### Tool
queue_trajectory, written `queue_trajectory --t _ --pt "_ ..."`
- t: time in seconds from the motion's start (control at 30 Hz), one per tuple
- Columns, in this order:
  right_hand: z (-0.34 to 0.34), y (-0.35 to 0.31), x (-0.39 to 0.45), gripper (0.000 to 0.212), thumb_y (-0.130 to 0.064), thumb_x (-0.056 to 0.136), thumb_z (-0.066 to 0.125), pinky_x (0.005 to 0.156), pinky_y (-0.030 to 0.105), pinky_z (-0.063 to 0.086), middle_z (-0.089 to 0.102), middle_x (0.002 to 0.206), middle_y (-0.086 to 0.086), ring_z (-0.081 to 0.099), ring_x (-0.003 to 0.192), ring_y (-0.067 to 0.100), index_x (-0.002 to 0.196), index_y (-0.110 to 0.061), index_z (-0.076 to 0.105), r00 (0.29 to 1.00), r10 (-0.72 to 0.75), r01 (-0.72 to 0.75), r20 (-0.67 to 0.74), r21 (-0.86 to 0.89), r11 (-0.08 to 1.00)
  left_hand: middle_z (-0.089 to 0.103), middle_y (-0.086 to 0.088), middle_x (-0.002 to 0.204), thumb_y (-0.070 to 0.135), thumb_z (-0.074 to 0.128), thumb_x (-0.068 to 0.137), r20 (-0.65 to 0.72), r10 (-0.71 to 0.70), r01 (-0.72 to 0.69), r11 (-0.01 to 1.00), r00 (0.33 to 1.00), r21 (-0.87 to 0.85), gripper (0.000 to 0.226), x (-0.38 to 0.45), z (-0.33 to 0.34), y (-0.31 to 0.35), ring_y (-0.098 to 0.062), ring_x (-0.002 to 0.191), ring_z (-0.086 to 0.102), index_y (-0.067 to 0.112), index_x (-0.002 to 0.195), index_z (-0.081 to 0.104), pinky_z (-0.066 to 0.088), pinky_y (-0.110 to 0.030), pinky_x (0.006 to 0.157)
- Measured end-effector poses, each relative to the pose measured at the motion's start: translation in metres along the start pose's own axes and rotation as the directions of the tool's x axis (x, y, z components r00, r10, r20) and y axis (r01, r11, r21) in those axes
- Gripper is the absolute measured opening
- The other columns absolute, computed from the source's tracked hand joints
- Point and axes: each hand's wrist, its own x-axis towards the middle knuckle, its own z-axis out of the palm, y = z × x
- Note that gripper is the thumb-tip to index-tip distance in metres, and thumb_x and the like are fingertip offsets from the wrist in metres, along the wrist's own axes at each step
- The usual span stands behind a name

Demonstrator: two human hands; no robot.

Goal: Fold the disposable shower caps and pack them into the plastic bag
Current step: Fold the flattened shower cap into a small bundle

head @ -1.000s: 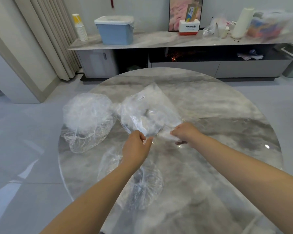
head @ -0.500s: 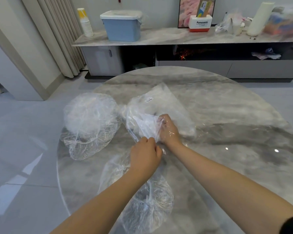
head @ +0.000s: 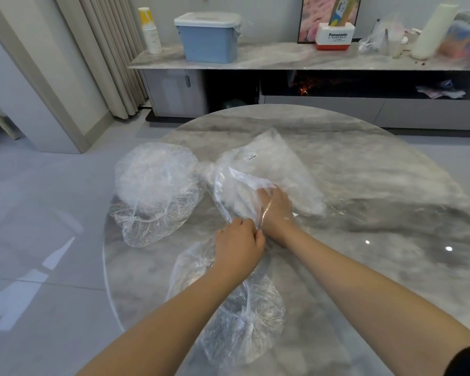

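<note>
1. Marble-patterned round table [head: 364, 185]: grey, glossy, fills the middle of the view and bears all the task items.
2. Low sideboard [head: 282, 59] against the far wall: carries a blue lidded bin [head: 208, 36], a stack of paper cups [head: 150, 31] and a white-and-red Panasonic box [head: 334, 36].
3. Plastic bag [head: 277, 164]: clear, lying flat at the table's centre, its mouth toward the person; white folded material shows through it, and a small barcode label [head: 251, 157] sits on its upper face.
4. Puffed shower cap [head: 155, 191]: clear, crumpled, at the table's left edge, just beside the bag.
5. Second shower cap [head: 244, 321]: spread on the near part of the table, partly under the left forearm.
6. Right hand [head: 276, 210]: reaches inside the bag's mouth, seen through the film; whether its fingers grip anything cannot be told.
7. Left hand [head: 239, 240]: fingers curled, pinching the near edge of the bag's mouth, close to the right wrist.
</note>
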Motion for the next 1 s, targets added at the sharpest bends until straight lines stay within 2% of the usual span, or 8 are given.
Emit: queue_trajectory --t 0.07,0.1,0.17,0.37,0.53,0.63,0.83,1.0 --pt "-0.009 0.004 -0.018 0.056 -0.025 0.097 0.039 0.116 0.041 0.016 0.011 0.157 0.007 0.013 0.143 0.029 0.15 -0.02 0.02 0.995 -0.068 0.076 0.077 -0.102 0.992 0.055 0.001 0.096 0.035 0.042 0.095 0.044 -0.003 0.003 1.0 0.999 0.021 0.023 -0.005 -0.004 0.002 -0.019 0.085 0.054 0.017 0.09 0.054 0.041 -0.034 0.084" --pt "-0.015 0.007 -0.026 0.06 -0.026 0.098 0.038 0.117 0.039 0.011 0.001 0.159 0.004 0.006 0.145 0.028 0.152 -0.024 0.011 0.989 -0.047 0.064 0.137 -0.126 0.99 0.055 0.001 0.102 0.037 0.042 0.095 0.065 -0.005 0.004 1.0 0.998 0.023 0.025 -0.008 -0.006 0.004 -0.019 0.088 0.054 0.017 0.096 0.056 0.039 -0.033 0.087" --pt "-0.027 0.01 -0.039 0.066 -0.024 0.097 0.04 0.118 0.037 0.011 -0.007 0.159 0.002 0.004 0.145 0.024 0.152 -0.028 0.005 0.982 -0.048 0.076 0.181 -0.148 0.986 0.054 0.001 0.11 0.041 0.042 0.095 0.084 -0.009 0.007 1.0 0.996 0.021 0.03 -0.018 -0.016 0.008 -0.018 0.095 0.055 0.018 0.106 0.057 0.036 -0.033 0.091" --pt "-0.057 0.013 -0.088 0.061 -0.025 0.097 0.042 0.119 0.039 0.01 0.007 0.158 0.008 0.003 0.146 0.025 0.151 -0.019 0.015 0.954 -0.162 0.224 0.251 -0.245 0.943 0.053 -0.001 0.12 0.037 0.041 0.095 0.137 -0.067 0.063 0.997 0.988 0.036 0.031 -0.056 -0.043 0.014 -0.02 0.101 0.056 0.018 0.116 0.054 0.037 -0.035 0.095" --pt "-0.083 -0.001 -0.145 0.063 -0.026 0.094 0.048 0.114 0.037 0.021 0.02 0.152 0.007 0.017 0.14 0.025 0.15 -0.018 0.021 0.913 -0.18 0.273 0.367 -0.219 0.937 0.049 -0.004 0.123 0.037 0.043 0.094 0.353 -0.104 0.058 0.989 0.93 0.136 0.033 -0.103 -0.049 0.017 -0.023 0.107 0.054 0.018 0.119 0.052 0.039 -0.035 0.094" --pt "-0.088 -0.006 -0.179 0.062 -0.026 0.094 0.048 0.113 0.033 0.023 0.023 0.149 0.006 0.02 0.138 0.023 0.15 -0.019 0.022 0.881 -0.204 0.316 0.427 -0.209 0.926 0.049 -0.005 0.123 0.039 0.048 0.092 0.425 -0.098 0.034 0.987 0.9 0.156 0.035 -0.131 -0.045 0.016 -0.023 0.108 0.053 0.02 0.121 0.052 0.041 -0.034 0.094" --pt "-0.078 0.003 -0.224 0.064 -0.028 0.091 0.052 0.11 0.03 0.025 0.029 0.147 0.003 0.026 0.135 0.021 0.149 -0.019 0.025 0.84 -0.226 0.378 0.494 -0.233 0.896 0.047 -0.004 0.122 0.035 0.048 0.092 0.376 -0.029 -0.064 0.97 0.926 0.233 0.035 -0.174 -0.026 0.006 -0.022 0.11 0.047 0.019 0.122 0.051 0.039 -0.03 0.088" --pt "-0.069 0.01 -0.238 0.066 -0.029 0.089 0.055 0.109 0.031 0.024 0.029 0.148 0.001 0.027 0.135 0.021 0.148 -0.021 0.027 0.829 -0.241 0.418 0.505 -0.273 0.866 0.05 -0.001 0.117 0.021 0.041 0.097 0.237 0.015 -0.088 0.949 0.971 0.302 0.022 -0.183 -0.014 -0.001 -0.02 0.107 0.045 0.017 0.115 0.052 0.035 -0.027 0.079"
